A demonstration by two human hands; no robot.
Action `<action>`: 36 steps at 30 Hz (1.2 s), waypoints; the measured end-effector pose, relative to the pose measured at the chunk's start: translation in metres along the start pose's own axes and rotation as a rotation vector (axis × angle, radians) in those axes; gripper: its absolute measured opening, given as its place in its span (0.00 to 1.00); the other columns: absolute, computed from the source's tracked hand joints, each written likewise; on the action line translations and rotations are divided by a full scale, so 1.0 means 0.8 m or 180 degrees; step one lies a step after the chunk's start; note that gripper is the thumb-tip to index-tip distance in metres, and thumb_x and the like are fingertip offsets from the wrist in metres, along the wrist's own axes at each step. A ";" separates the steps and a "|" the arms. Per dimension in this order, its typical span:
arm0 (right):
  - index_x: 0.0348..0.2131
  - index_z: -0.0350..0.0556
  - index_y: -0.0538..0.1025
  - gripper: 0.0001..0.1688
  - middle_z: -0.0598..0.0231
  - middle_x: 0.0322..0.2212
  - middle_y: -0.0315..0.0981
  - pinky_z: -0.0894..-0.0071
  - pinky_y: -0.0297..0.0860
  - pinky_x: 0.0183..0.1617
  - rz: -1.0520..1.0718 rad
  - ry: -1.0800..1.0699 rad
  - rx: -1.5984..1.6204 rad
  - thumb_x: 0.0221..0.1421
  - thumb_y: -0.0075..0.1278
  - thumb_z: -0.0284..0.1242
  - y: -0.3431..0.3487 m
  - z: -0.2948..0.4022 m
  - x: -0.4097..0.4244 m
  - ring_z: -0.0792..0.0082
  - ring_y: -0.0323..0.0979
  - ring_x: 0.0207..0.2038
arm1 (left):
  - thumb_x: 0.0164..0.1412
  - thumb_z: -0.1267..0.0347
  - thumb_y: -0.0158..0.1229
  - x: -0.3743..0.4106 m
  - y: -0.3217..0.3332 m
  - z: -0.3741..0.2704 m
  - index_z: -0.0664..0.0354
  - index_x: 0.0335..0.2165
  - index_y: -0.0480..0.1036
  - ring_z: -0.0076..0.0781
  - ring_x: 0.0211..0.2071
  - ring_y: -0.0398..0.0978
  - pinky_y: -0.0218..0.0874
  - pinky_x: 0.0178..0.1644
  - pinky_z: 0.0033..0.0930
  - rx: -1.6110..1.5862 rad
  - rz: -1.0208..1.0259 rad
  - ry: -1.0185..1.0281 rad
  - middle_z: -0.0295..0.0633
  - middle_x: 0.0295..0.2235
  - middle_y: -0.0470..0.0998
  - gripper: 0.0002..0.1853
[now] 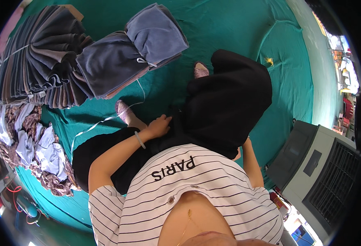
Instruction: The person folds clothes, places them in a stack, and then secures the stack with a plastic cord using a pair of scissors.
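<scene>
My left hand [159, 126], with a pale bangle at its wrist, rests on the black cloth [180, 132] over my lap. Its fingers are bent, and the palm side is hidden. On the other side my right hand [247, 143] is mostly hidden behind the black cloth by my thigh. Before me lie folded blue-grey cloths [157, 33], tied with a white strip [146, 62]. A second folded stack [108, 63] adjoins it. From these bundles a loose white string [106, 119] trails past my left shoe [124, 111].
A large tied bundle of grey and brown cloths [42, 55] stands at the upper left. Below it lies a heap of patterned fabric [50, 153]. Green sheeting [229, 24] covers the floor. An air cooler [309, 166] stands to the right; a yellow tuft [269, 61] lies ahead.
</scene>
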State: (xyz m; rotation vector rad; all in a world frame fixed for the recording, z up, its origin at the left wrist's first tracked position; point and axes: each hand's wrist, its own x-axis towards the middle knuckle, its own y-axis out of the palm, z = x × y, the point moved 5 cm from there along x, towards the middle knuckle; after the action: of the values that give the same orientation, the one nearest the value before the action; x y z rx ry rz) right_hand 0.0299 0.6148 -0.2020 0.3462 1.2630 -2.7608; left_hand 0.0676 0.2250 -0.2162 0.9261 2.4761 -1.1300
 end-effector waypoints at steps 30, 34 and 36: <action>0.34 0.39 0.73 0.09 0.66 0.27 0.72 0.80 0.65 0.32 -0.0654 -0.1408 0.0270 0.50 0.45 0.23 -0.191 0.270 0.220 0.79 0.68 0.28 | 0.43 0.62 0.56 -0.063 -0.133 -0.084 0.59 0.29 0.67 0.34 0.29 0.71 0.58 0.32 0.34 0.2050 -0.0329 0.0466 0.38 0.27 0.72 0.15; 0.35 0.39 0.73 0.10 0.66 0.27 0.71 0.80 0.65 0.33 -0.0168 -0.2238 0.0334 0.49 0.48 0.24 -0.166 0.441 0.249 0.79 0.67 0.28 | 0.39 0.59 0.60 -0.129 -0.229 -0.120 0.59 0.35 0.66 0.30 0.26 0.69 0.53 0.33 0.30 0.2079 -0.1450 0.0339 0.36 0.24 0.68 0.23; 0.36 0.40 0.72 0.14 0.63 0.28 0.70 0.77 0.65 0.36 0.0082 -0.2794 0.0163 0.47 0.50 0.26 -0.128 0.514 0.247 0.74 0.68 0.30 | 0.41 0.60 0.59 -0.150 -0.259 -0.129 0.60 0.40 0.65 0.32 0.27 0.69 0.55 0.33 0.30 0.1890 -0.1483 0.0192 0.37 0.25 0.68 0.26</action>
State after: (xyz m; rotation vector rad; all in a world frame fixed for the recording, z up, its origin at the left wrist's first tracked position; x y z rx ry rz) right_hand -0.2489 0.3743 0.0866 -0.7592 0.9156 -2.4152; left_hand 0.0268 0.1469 0.0295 0.5062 2.5114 -2.0913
